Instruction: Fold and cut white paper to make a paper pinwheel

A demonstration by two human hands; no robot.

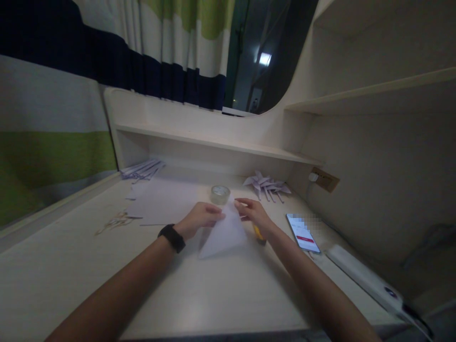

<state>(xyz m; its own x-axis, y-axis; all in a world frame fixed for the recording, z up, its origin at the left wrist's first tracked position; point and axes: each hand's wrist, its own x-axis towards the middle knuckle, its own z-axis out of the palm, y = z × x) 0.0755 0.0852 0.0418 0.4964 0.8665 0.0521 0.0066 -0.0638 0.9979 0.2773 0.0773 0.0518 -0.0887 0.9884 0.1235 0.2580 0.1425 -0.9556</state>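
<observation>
Our left hand (198,219) and right hand (257,214) pinch the white triangular paper sheet (227,233), fingers (215,217) nearly closed at opposite edges; its base extends nearside of them.

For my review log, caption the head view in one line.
Left hand and right hand hold triangular white paper near a tape roll, paper pinwheels farther back.
</observation>
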